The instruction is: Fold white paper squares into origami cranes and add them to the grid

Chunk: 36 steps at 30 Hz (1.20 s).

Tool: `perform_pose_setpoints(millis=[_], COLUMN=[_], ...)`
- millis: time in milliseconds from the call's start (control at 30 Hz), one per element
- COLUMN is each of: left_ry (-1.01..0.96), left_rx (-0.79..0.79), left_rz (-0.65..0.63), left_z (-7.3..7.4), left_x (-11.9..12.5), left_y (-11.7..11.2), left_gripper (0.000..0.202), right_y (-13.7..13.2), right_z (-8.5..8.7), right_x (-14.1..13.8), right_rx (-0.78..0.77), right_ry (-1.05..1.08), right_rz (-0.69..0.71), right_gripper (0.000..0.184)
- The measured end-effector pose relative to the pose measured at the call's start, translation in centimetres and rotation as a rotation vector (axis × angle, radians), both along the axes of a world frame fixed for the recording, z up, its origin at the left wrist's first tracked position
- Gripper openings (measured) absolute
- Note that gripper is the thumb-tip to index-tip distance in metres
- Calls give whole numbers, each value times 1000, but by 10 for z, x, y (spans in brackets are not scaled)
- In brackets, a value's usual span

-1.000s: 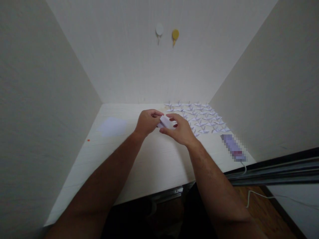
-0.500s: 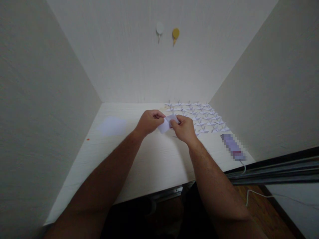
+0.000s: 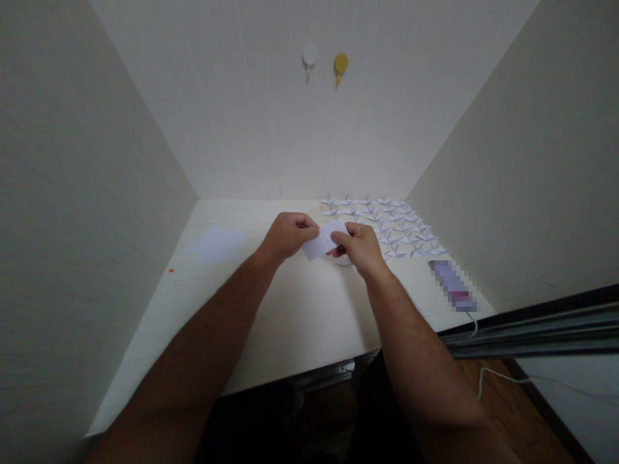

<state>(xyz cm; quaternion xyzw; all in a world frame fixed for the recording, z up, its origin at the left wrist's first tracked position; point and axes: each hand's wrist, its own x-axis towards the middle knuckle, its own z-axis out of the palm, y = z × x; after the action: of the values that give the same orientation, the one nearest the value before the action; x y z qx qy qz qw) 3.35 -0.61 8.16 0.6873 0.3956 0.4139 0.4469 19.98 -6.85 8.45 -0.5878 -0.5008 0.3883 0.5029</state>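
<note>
Between my two hands, above the white table, is a small sheet of white paper (image 3: 316, 246) with a crease across it. My left hand (image 3: 290, 236) pinches its left upper edge between thumb and fingers. On the other side my right hand (image 3: 358, 246) grips the right end, thumb on top and fingers underneath. Behind and to the right of that hand stand rows of folded white paper cranes (image 3: 391, 222). Part of a white paper piece shows on the table just below my right fingers, mostly hidden.
A stack of white paper (image 3: 218, 245) lies at the table's left, with a small orange-red bit (image 3: 171, 270) near the edge. At the right edge is a blurred-out phone-like object (image 3: 452, 285) with a white cable (image 3: 474, 325). White and yellow hooks (image 3: 341, 63) hang on the back wall.
The paper has been turned slightly and opened flatter between my hands. My right hand has shifted a little to the right; the left has barely moved.
</note>
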Motion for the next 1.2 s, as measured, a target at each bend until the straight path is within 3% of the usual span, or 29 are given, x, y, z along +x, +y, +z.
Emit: perform_pose_setpoints(millis=[267,833,967,1200], left_ry=[49,19,-43,-82], left_rx=[-41,-106,-194,-271], left_rz=[-81,-79,-66,-47], left_z=[3,2,5,7], left_x=[-3,0,2,3], left_y=[-2,-2,-4,-5], left_gripper=[14,12,11,12], right_y=[-1,-4,-5,-4], right_z=[-4,0,-3,-10], right_x=[6,3,2,3], right_rx=[36,147,226,306], right_ry=[-86,-222,-154,-236], right_rz=[50,131,116,62], right_gripper=[12,23,28,24])
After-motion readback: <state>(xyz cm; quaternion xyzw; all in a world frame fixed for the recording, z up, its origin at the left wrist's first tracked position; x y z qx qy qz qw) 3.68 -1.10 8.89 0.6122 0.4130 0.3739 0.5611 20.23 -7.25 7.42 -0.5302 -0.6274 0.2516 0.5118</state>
